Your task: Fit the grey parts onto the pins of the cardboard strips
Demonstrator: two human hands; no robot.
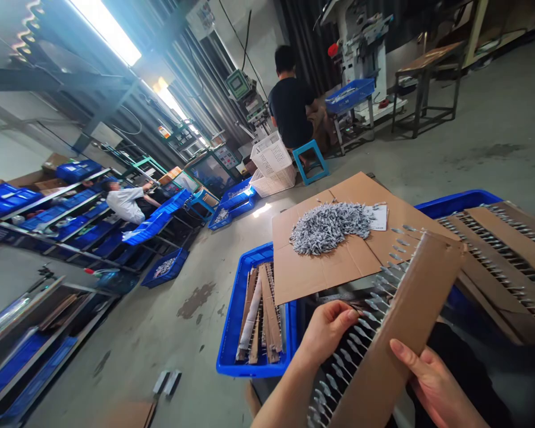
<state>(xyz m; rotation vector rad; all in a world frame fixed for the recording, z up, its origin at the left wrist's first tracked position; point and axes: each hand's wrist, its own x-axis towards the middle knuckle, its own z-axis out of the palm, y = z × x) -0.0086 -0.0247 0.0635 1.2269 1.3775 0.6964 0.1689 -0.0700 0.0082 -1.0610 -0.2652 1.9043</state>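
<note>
My left hand (325,333) and right hand (437,380) both hold a cardboard strip (410,315), fingers part-closed on its edges, tilted up just right of the blue crate (238,321). Rows of silver spoon-headed pins (352,348) stick through it. Above the crate, a cardboard sheet (410,232) carries a heap of pins (327,229) and a paper slip (377,217), writing too small to read.

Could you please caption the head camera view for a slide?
Left hand and right hand hold a cardboard strip of metal pieces.
</note>
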